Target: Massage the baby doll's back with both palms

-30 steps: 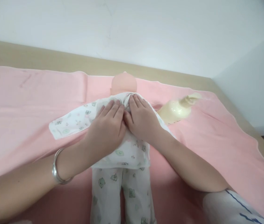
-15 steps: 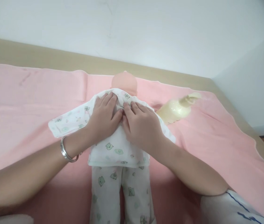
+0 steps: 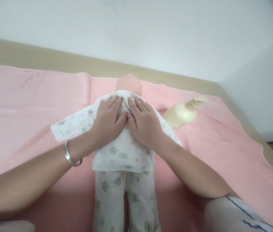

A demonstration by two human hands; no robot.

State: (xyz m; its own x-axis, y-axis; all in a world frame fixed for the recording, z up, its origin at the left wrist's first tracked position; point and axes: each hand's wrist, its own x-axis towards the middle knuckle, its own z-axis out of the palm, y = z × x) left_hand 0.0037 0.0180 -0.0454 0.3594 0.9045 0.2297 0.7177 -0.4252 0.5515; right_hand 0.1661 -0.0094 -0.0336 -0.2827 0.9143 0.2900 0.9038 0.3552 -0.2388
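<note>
A baby doll [image 3: 129, 84] lies face down or with its face out of sight, its rounded bare head at the far end. It wears a white top [image 3: 124, 158] printed with small green animals and matching trousers [image 3: 111, 196]. On the left of its upper body my left hand [image 3: 108, 119] rests flat, fingers pointing away from me. My right hand [image 3: 146, 120] lies on the other side, fingers stretched over the cloth. The two thumbs nearly meet at the middle, and the fabric between the hands is creased. Neither hand grips anything.
Under the doll spreads a pink blanket [image 3: 25, 96] on a wood-toned table [image 3: 61, 61]. A pale yellow pump bottle [image 3: 181, 114] lies on its side to the right of the doll. White walls [image 3: 136, 35] rise behind and at the right.
My right hand has slid up and slightly outward on the doll's top, now level with the left hand. My left hand is almost unchanged.
</note>
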